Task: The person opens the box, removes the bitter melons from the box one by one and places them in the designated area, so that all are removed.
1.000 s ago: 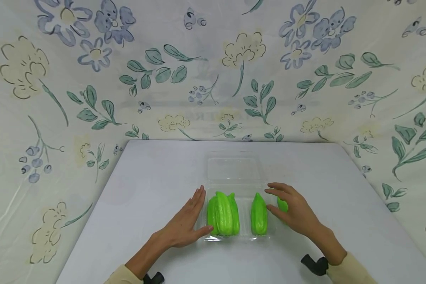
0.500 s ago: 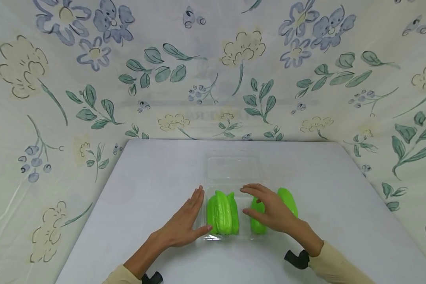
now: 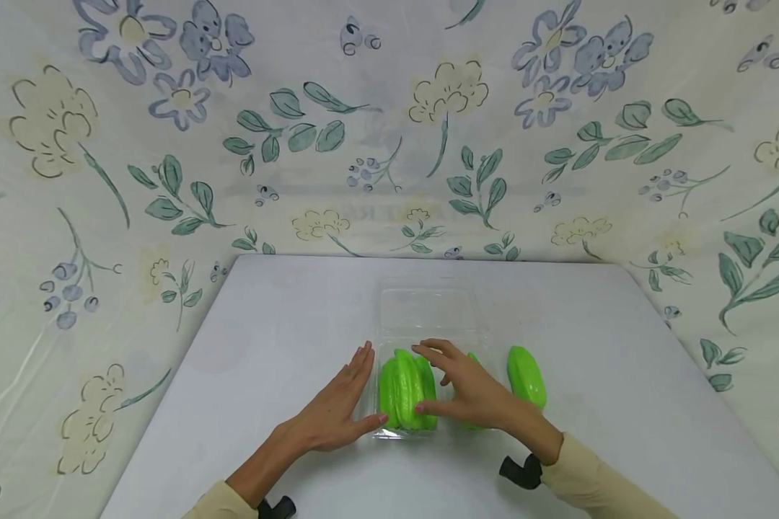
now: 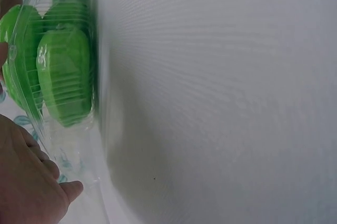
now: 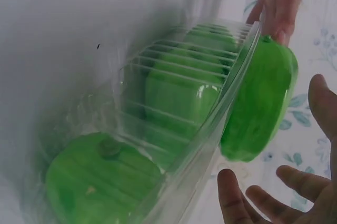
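A clear plastic clamshell box (image 3: 389, 435) holds several bright green ridged fruits (image 3: 405, 389), which look like star fruit, bunched at its left. My left hand (image 3: 334, 414) rests along the box's left side, fingers straight, thumb at the front corner. Over the box reaches my right hand (image 3: 464, 393), its spread fingers around the right of the bunch without gripping. In the right wrist view, one fruit (image 5: 260, 100) rises above the rim, apart from the fingertips (image 5: 229, 179). Another fruit (image 5: 100, 182) lies alone inside the box's right part, mostly hidden by my hand in the head view.
A loose green fruit (image 3: 526, 377) lies on the white table (image 3: 285, 310), right of the box. The clear lid (image 3: 428, 310) lies folded back behind the box. A flowered cloth (image 3: 376, 144) hangs at the back and sides.
My right hand has moved left, from beside the loose fruit across the single fruit to the bunch, uncovering the loose fruit. My left hand has stayed in place.
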The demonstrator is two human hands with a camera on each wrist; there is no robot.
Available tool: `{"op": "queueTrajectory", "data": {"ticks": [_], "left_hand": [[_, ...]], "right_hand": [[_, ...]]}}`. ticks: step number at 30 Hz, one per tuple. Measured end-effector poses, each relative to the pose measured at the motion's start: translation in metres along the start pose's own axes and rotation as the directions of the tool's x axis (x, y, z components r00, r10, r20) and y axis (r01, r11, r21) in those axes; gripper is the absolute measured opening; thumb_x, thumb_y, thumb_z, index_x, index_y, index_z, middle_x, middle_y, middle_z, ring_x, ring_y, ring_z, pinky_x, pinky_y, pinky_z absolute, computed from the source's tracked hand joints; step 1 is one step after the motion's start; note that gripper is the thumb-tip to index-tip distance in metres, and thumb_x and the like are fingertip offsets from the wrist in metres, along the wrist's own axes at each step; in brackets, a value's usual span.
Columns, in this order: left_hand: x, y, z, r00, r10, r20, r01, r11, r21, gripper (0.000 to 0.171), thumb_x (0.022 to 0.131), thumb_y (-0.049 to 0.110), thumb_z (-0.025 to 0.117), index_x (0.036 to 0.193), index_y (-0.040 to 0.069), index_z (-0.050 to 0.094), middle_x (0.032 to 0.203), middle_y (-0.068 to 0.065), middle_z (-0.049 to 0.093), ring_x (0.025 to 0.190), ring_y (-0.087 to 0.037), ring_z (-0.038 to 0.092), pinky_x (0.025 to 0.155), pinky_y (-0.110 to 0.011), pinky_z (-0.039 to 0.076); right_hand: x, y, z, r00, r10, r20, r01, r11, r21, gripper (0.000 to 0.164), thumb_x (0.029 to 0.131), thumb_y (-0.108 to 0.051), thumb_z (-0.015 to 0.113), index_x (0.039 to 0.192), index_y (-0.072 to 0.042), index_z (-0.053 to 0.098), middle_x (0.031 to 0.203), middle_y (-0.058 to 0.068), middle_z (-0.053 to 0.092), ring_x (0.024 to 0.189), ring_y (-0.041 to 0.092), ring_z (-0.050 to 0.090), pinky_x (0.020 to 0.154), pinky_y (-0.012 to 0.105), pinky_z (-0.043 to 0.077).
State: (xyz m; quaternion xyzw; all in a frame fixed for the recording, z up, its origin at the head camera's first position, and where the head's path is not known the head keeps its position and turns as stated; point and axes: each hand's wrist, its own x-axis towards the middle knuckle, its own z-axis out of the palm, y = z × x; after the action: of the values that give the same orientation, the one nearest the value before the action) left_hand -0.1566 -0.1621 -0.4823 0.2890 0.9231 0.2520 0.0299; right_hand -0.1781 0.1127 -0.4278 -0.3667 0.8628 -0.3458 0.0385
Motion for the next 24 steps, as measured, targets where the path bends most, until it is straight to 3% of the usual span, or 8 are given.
{"op": "queueTrajectory", "data": {"ticks": [5, 12, 18, 24], "left_hand": [[0.001, 0.001, 0.000, 1.000, 0.007, 0.003, -0.007, 1.000, 0.009, 0.100, 0.092, 0.065, 0.048, 0.157, 0.001, 0.006, 0.164, -0.010, 0.000, 0.149, -0.022, 0.001, 0.117, -0.044, 0.017], [0.002, 0.001, 0.000, 1.000, 0.014, 0.007, -0.014, 1.000, 0.011, 0.100, 0.093, 0.064, 0.049, 0.157, 0.001, 0.005, 0.164, -0.011, -0.001, 0.149, -0.023, 0.001, 0.117, -0.044, 0.017], [0.002, 0.001, 0.000, 1.000, 0.003, 0.021, -0.003, 1.000, 0.019, 0.101, 0.093, 0.066, 0.047, 0.157, 0.002, 0.003, 0.164, -0.011, -0.001, 0.149, -0.022, -0.001, 0.117, -0.042, 0.015], [0.001, 0.001, 0.002, 1.000, -0.002, 0.011, 0.002, 1.000, 0.020, 0.101, 0.092, 0.067, 0.046, 0.157, 0.001, 0.005, 0.164, -0.010, -0.001, 0.149, -0.020, -0.001, 0.117, -0.041, 0.015]], "right_hand": [[0.004, -0.005, 0.004, 1.000, 0.001, 0.025, 0.001, 0.998, -0.060, 0.088, 0.079, -0.053, 0.077, 0.151, -0.021, 0.039, 0.151, 0.010, 0.035, 0.105, 0.022, 0.060, 0.074, 0.034, 0.057], [0.006, -0.008, 0.012, 0.998, -0.002, 0.062, 0.013, 0.983, -0.184, 0.081, 0.078, -0.058, 0.076, 0.147, -0.027, 0.047, 0.152, 0.011, 0.034, 0.127, 0.032, 0.050, 0.097, 0.048, 0.048], [0.005, -0.006, 0.018, 0.998, -0.008, 0.066, 0.019, 0.986, -0.167, 0.078, 0.077, -0.059, 0.076, 0.142, -0.021, 0.054, 0.150, 0.012, 0.036, 0.125, 0.027, 0.051, 0.096, 0.046, 0.049], [0.003, -0.008, 0.024, 1.000, 0.011, 0.008, -0.010, 0.992, -0.125, 0.076, 0.079, -0.056, 0.077, 0.141, -0.019, 0.054, 0.151, 0.015, 0.036, 0.119, 0.025, 0.055, 0.090, 0.042, 0.052]]}}
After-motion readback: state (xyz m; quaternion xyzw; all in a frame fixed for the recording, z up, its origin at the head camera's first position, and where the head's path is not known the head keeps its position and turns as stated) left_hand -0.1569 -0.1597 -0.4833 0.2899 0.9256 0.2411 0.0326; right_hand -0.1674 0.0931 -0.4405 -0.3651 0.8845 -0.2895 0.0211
